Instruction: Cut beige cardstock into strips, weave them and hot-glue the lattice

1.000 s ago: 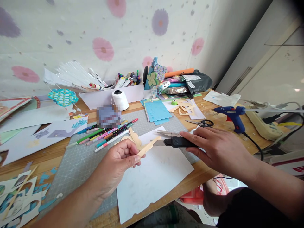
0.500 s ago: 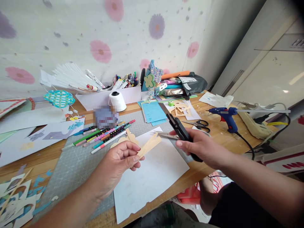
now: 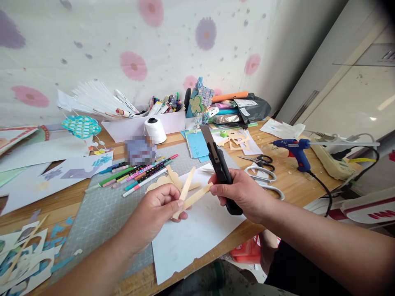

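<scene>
My left hand [image 3: 162, 205] pinches a piece of cream card [image 3: 196, 198] that spreads into two narrow strips in a V. In my right hand [image 3: 243, 191] is a black utility knife [image 3: 220, 170], its blade out and pointing up and away. The tip of the lower strip meets my right thumb and fingers beside the knife; whether they grip it I cannot tell. Beneath both hands lies a white paper sheet [image 3: 188, 242]. A scalloped cream cutout [image 3: 157, 183] rests just beyond my left hand, partly hidden by it.
Scissors with white handles [image 3: 262, 176] and black scissors [image 3: 263, 161] lie right of my right hand. Farther right stands a blue glue gun [image 3: 293, 150] with its cord. Several markers [image 3: 138, 174] lie on the grey cutting mat [image 3: 101, 222]. A white thread spool [image 3: 155, 130] stands behind.
My right hand has moved left to the card's end, turning the knife more upright. The card strips in my left hand have spread apart. The white scissor handles have come into view.
</scene>
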### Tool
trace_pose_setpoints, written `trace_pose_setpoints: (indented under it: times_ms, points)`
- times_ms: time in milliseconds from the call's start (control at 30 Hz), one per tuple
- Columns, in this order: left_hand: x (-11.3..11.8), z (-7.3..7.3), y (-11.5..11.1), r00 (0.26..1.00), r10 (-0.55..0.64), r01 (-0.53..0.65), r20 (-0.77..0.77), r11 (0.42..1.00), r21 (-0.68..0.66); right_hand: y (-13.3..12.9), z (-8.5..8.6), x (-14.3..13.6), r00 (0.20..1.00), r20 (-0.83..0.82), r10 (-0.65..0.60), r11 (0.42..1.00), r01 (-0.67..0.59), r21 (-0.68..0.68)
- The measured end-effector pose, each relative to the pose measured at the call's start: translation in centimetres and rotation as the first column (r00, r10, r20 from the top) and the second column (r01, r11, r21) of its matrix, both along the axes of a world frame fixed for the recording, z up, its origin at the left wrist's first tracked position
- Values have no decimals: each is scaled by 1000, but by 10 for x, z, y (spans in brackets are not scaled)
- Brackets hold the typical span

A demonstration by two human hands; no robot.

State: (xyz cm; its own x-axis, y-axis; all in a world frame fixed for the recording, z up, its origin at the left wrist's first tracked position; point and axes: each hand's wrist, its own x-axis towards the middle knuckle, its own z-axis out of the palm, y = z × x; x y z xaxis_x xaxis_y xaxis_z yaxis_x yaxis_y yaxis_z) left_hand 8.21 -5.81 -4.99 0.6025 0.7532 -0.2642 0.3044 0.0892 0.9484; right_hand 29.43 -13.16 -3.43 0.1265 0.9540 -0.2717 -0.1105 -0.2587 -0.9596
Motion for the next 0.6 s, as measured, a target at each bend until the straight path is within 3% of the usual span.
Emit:
trace_pose_setpoints:
  times_ms: [67, 100, 200, 300, 367, 400, 500, 600]
  points:
    - [-2, -1, 11, 993, 49, -23, -109, 973, 231, 2, -2, 0, 999, 24, -23, 1000, 24, -20]
    - [-4, -2, 17, 975, 82, -1, -206, 930, 367, 2, -3, 1, 999, 32, -38, 999, 39, -30]
    - [-11, -5, 36, 943, 141, 22, -300, 876, 481, 2, -5, 5, 996, 47, -74, 996, 76, -56]
    - [-14, -3, 40, 936, 215, 28, -278, 745, 667, -1, -5, 8, 996, 49, -76, 995, 79, -67]
    - [-13, 1, 32, 959, 191, 34, -210, 656, 754, -3, -5, 9, 999, 30, -44, 997, 46, -55]
    - [-11, 3, 25, 972, 140, 46, -187, 668, 742, -4, -4, 8, 1000, 14, -23, 999, 24, -39]
    - [-3, 7, 3, 987, -77, 142, -143, 831, 538, -7, -3, 4, 999, -28, 45, 999, -45, 20]
    - [2, 8, -13, 979, -167, 199, -114, 893, 404, -9, -2, -1, 994, -58, 90, 995, -87, 46]
